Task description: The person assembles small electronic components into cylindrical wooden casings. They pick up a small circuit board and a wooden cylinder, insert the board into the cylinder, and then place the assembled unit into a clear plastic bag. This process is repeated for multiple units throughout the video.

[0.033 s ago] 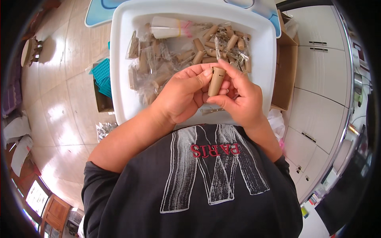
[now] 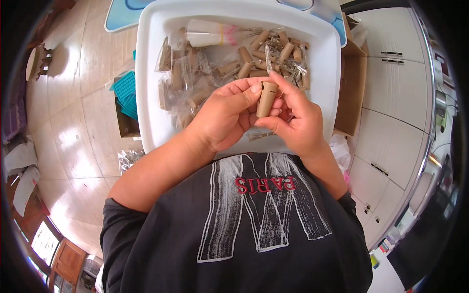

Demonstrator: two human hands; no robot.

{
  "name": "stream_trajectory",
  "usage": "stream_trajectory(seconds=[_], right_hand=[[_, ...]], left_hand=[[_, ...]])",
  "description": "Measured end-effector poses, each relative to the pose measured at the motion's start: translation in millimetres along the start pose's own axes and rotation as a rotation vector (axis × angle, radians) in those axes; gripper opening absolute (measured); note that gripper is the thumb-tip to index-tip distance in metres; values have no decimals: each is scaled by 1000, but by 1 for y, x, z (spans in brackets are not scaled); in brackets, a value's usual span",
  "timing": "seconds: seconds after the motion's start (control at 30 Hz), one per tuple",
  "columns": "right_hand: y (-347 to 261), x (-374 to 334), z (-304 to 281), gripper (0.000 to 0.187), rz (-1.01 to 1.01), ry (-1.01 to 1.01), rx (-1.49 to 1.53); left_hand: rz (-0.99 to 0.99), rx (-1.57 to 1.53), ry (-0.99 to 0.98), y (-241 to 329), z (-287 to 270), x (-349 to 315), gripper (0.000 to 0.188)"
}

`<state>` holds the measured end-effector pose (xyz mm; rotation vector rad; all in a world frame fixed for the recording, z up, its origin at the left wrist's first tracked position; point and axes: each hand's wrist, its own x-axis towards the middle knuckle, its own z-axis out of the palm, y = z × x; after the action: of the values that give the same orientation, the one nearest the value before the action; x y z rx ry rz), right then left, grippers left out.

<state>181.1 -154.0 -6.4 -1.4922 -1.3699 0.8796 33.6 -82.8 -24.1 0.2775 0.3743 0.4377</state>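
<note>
Teal plastic trays (image 2: 128, 93) sit beside the white tub (image 2: 144, 97), which holds clear-wrapped brown stoppers (image 2: 176, 77) on its left. Above the tub's near part, the left hand (image 2: 225, 108) pinches a tapered brown stopper (image 2: 266, 100); loose stoppers (image 2: 287, 52) lie beyond. The right hand (image 2: 304, 118) steadies its right side, thumb near its lower end. A cardboard box (image 2: 351, 88) stands farther right, then white cabinets (image 2: 391, 95).

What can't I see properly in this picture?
Head view: the back of the brown tapered piece, turned away from the camera.
Head view: its small dark mark, too tiny to make out.
Head view: parts of the teal trays, hidden by the white tub.
Head view: the blue tabletop, cut off by the top edge.
</note>
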Motion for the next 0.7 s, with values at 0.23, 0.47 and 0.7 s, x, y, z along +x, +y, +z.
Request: stream_trajectory(seconds=[0.23,0.47,0.7], right_hand=[[-10,6,-9,63,37,-139,-189],[-4,9,-5,58,-179,-118,-289],[8,9,-3,64,-305,-67,-339]], left_hand=[[24,17,100,0,3,-2,27],[15,36,38,-2,-1,-1,27],[18,4,37,-1,-2,-1,26]])
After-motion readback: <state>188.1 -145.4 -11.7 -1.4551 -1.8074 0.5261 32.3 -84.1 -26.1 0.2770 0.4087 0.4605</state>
